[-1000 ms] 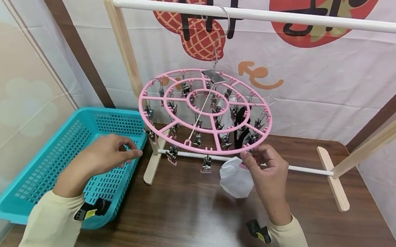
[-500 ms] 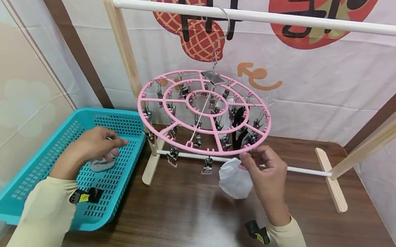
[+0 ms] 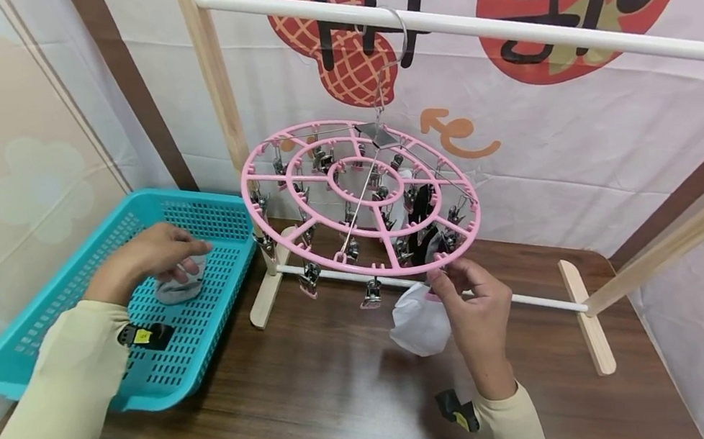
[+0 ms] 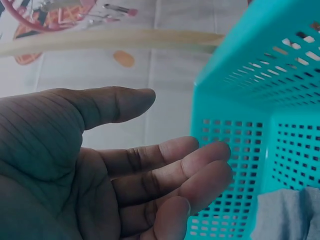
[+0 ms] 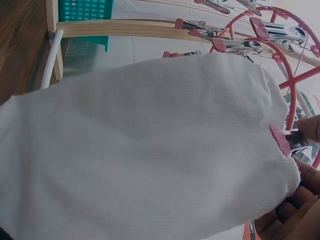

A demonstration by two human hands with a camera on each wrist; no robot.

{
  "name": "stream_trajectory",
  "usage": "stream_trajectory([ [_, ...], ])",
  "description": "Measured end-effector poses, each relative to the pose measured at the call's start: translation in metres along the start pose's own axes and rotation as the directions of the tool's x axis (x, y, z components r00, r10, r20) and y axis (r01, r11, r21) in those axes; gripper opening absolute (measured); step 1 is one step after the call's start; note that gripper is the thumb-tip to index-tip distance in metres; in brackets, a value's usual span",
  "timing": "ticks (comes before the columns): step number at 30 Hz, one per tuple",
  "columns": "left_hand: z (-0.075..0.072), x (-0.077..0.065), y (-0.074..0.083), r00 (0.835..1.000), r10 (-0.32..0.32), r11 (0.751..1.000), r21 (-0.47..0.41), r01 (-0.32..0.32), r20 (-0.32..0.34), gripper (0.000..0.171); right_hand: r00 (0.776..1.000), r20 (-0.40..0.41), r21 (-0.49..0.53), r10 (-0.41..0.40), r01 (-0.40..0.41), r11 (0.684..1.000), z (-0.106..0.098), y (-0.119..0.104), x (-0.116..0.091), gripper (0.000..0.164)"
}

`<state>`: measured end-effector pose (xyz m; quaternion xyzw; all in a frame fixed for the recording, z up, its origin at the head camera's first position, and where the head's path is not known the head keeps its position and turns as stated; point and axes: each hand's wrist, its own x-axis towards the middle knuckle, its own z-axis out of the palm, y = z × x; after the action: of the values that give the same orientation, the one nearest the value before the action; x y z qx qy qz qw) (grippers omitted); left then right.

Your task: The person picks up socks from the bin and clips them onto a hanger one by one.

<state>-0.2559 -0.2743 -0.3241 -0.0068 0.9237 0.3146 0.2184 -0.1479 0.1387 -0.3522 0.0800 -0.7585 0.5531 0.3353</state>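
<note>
My right hand is at the front rim of the pink round clip hanger, pinching a metal clip with pink tips. The clip bites the edge of a white ribbed sock, which hangs down below the rim. My left hand is over the turquoise basket, fingers loosely bent and thumb apart, holding nothing. Under its fingertips a crumpled grey sock lies on the basket floor; the left wrist view shows its grey fabric at the lower right.
The hanger hooks over a white rail on a wooden stand. Several other metal clips dangle from it, and a black item hangs at its right side. A low white bar joins the stand's feet.
My left hand has moved left and back from the basket's right edge to over the grey sock, uncovering it. The right hand stays at the clip; the hanger has shifted slightly.
</note>
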Motion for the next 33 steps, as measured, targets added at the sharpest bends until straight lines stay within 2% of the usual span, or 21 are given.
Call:
stream_trajectory([
  [5, -0.005, 0.009, -0.008, 1.0, -0.017, 1.0, -0.02, 0.017, -0.017, 0.06, 1.0, 0.001, -0.002, -0.015, 0.015, 1.0, 0.0, -0.009, 0.003, 0.009],
  [10, -0.01, 0.019, -0.016, 0.998, -0.04, 0.999, -0.029, 0.038, -0.056, 0.065, 1.0, 0.011, 0.003, -0.017, 0.017, 1.0, -0.002, 0.007, 0.002, 0.013],
  [14, -0.011, 0.027, -0.023, 0.995, -0.072, 0.997, -0.031, 0.07, -0.072, 0.071, 1.0, 0.017, 0.014, -0.023, 0.023, 1.0, -0.003, 0.012, 0.001, 0.016],
  [19, -0.01, 0.033, -0.035, 0.991, -0.092, 0.995, -0.035, 0.089, -0.095, 0.065, 1.0, 0.015, 0.013, -0.018, 0.018, 1.0, -0.003, 0.012, 0.002, 0.019],
  [25, -0.009, 0.036, -0.044, 0.98, -0.116, 0.992, -0.067, 0.106, -0.16, 0.063, 1.0, 0.01, 0.013, 0.0, -0.001, 1.0, -0.003, 0.006, 0.005, 0.017],
  [30, -0.006, 0.037, -0.052, 0.968, -0.147, 0.988, -0.067, 0.136, -0.202, 0.066, 1.0, 0.009, 0.005, 0.002, -0.002, 1.0, -0.003, -0.014, 0.005, 0.016],
  [33, -0.003, 0.04, -0.057, 0.956, -0.165, 0.986, -0.064, 0.154, -0.241, 0.059, 1.0, 0.016, 0.009, 0.016, -0.017, 1.0, -0.003, -0.017, 0.005, 0.016],
])
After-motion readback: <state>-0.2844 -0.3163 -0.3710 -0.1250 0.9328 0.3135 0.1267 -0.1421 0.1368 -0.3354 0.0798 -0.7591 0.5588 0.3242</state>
